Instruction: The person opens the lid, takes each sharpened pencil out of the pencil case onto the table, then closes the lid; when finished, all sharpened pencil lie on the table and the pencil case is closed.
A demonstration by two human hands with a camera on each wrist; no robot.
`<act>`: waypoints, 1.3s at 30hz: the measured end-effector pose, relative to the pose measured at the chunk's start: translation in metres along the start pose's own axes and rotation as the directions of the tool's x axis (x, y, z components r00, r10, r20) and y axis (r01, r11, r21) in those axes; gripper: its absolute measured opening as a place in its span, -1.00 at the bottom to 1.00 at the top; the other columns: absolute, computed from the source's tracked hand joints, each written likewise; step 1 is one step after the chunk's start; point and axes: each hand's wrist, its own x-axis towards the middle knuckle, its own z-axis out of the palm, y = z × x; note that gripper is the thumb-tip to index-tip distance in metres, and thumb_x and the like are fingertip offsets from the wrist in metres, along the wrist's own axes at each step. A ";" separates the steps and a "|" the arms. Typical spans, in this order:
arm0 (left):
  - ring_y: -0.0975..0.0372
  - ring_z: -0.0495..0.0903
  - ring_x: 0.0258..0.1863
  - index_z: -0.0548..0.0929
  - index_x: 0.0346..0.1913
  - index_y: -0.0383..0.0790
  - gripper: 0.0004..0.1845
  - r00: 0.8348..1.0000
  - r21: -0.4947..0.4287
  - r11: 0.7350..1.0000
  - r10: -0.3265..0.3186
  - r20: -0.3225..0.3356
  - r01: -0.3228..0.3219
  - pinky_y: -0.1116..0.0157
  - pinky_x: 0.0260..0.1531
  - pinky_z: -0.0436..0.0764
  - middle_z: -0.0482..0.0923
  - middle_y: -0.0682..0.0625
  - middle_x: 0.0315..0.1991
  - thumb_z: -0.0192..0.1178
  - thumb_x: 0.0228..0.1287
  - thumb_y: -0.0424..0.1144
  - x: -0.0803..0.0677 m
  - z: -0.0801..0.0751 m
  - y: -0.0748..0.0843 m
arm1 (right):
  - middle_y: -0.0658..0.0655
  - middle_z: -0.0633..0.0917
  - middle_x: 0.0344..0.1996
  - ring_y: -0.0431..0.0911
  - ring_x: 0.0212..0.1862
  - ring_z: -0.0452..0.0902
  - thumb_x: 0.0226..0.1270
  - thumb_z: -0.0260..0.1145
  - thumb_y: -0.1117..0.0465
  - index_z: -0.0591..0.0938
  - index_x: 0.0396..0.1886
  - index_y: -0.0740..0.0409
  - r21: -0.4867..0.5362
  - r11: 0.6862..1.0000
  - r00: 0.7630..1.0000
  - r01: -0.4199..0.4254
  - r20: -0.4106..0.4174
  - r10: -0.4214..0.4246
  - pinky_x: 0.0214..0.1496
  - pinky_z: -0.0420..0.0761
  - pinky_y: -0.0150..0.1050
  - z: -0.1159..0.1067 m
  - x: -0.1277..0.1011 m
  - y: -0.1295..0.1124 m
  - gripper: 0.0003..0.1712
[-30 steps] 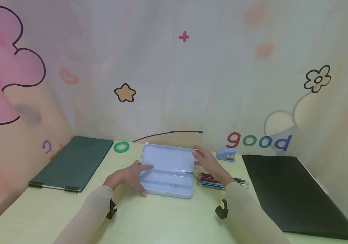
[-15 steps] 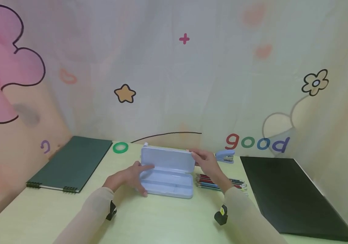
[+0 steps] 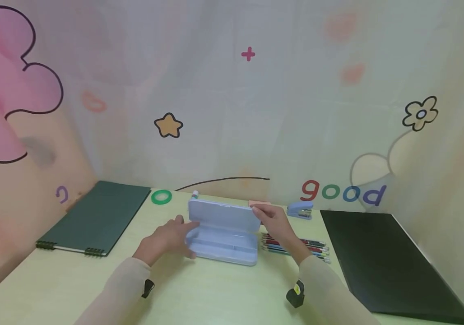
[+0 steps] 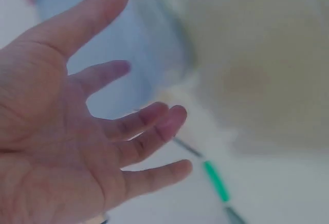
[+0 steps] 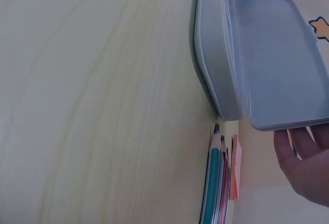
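pale blue plastic, that is the pencil case (image 3: 224,234) in the middle of the light wooden table (image 3: 199,293), and it stands half open in front of you with its lid (image 3: 224,216) raised almost upright over the tray. your right hand (image 3: 274,221) pinches the right end of the lid with fingers and thumb closed on its edge. your left hand (image 3: 167,238) lies at the left end of the case with the fingers spread and relaxed, touching it but not gripping; the left wrist view shows the open palm before the blurred blue plastic. just right of the case, partly under your right forearm, lies a bundle of pencils (image 3: 297,246), and the right wrist view shows their tips near the corner of the case with a pink eraser (image 5: 235,167) beside them. behind the case you have a green tape ring (image 3: 161,196) and a small white cap (image 3: 195,193), and a blue stapler (image 3: 299,210) stands behind your right hand. a dark green notebook (image 3: 98,216) lies far left and a black board (image 3: 382,257) far right, both well apart from the case. compared with one second ago, the lid has come up from lying nearly flat backwards to its steep position now, and your right hand has moved from resting open at its end to holding it; your left hand stays in its place.
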 end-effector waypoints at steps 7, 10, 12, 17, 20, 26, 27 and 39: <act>-0.08 0.55 0.16 0.53 0.31 -0.22 -0.48 0.871 -0.178 0.923 0.240 -0.428 -0.341 -0.08 0.14 0.56 0.52 -0.20 0.18 0.32 0.32 -0.18 -0.007 -0.029 0.005 | 0.23 0.67 0.15 0.12 0.16 0.59 0.52 0.20 0.09 0.63 0.22 0.19 -0.059 0.996 0.997 0.062 0.051 -0.059 0.22 0.61 0.03 -0.001 -0.006 0.002 -0.59; -0.16 0.36 0.38 0.44 0.40 -0.20 -0.44 0.865 -0.188 0.925 0.216 -0.452 -0.329 -0.17 0.27 0.44 0.33 -0.25 0.40 0.23 0.41 -0.11 0.003 -0.026 -0.001 | 0.22 0.68 0.15 0.14 0.20 0.59 0.52 0.20 0.08 0.64 0.21 0.17 -0.080 0.994 0.994 0.077 0.083 -0.070 0.25 0.58 0.06 -0.003 -0.011 0.006 -0.59; -0.18 0.26 0.46 0.39 0.44 -0.20 -0.43 0.894 -0.196 0.931 0.213 -0.394 -0.308 -0.19 0.33 0.36 0.25 -0.26 0.47 0.13 0.48 -0.06 0.011 -0.020 -0.006 | 0.21 0.68 0.15 0.14 0.22 0.59 0.51 0.21 0.08 0.64 0.21 0.16 -0.087 0.993 0.992 0.079 0.105 -0.069 0.26 0.58 0.05 -0.005 -0.014 0.008 -0.60; -0.10 0.39 0.40 0.48 0.37 -0.24 -0.51 0.940 -0.222 0.933 0.224 -0.257 -0.283 -0.11 0.34 0.39 0.46 -0.19 0.36 0.02 0.54 -0.05 0.015 -0.007 -0.014 | 0.22 0.69 0.14 0.14 0.20 0.62 0.51 0.21 0.12 0.65 0.19 0.19 -0.104 0.984 0.981 0.144 0.145 -0.128 0.22 0.61 0.01 -0.007 -0.021 0.011 -0.61; -0.06 0.50 0.32 0.54 0.32 -0.23 -0.55 0.948 -0.186 0.947 0.217 -0.232 -0.262 -0.07 0.30 0.46 0.56 -0.14 0.27 0.05 0.53 -0.08 0.008 -0.005 -0.012 | 0.22 0.69 0.14 0.15 0.23 0.59 0.50 0.22 0.15 0.66 0.17 0.21 -0.142 0.966 0.967 0.218 0.167 -0.193 0.24 0.59 0.06 -0.008 -0.026 0.009 -0.63; -0.07 0.44 0.37 0.54 0.32 -0.22 -0.56 0.961 -0.087 0.965 0.234 -0.146 -0.248 -0.07 0.35 0.40 0.50 -0.17 0.33 0.04 0.53 -0.10 0.002 0.011 -0.006 | 0.17 0.64 0.24 0.12 0.32 0.53 0.52 0.19 0.08 0.64 0.23 0.14 -0.329 0.847 0.891 0.416 0.331 -0.309 0.32 0.49 0.12 -0.006 -0.039 0.010 -0.59; -0.08 0.41 0.39 0.53 0.33 -0.23 -0.56 0.965 -0.081 0.966 0.233 -0.124 -0.244 -0.08 0.37 0.37 0.46 -0.18 0.36 0.05 0.53 -0.10 0.001 0.013 -0.005 | 0.16 0.61 0.26 0.11 0.35 0.50 0.53 0.17 0.07 0.62 0.25 0.13 -0.359 0.822 0.877 0.441 0.366 -0.311 0.35 0.46 0.12 -0.005 -0.041 0.010 -0.58; -0.06 0.02 0.59 0.24 0.52 -0.22 -0.31 0.976 0.092 0.971 0.219 0.010 -0.218 -0.08 0.52 0.08 0.05 -0.22 0.58 0.08 0.49 0.06 -0.011 0.035 0.016 | 0.10 0.41 0.46 0.06 0.50 0.28 0.61 -0.01 -0.03 0.45 0.43 0.08 -0.565 0.602 0.798 0.565 0.559 -0.225 0.48 0.30 0.12 0.004 -0.053 0.008 -0.46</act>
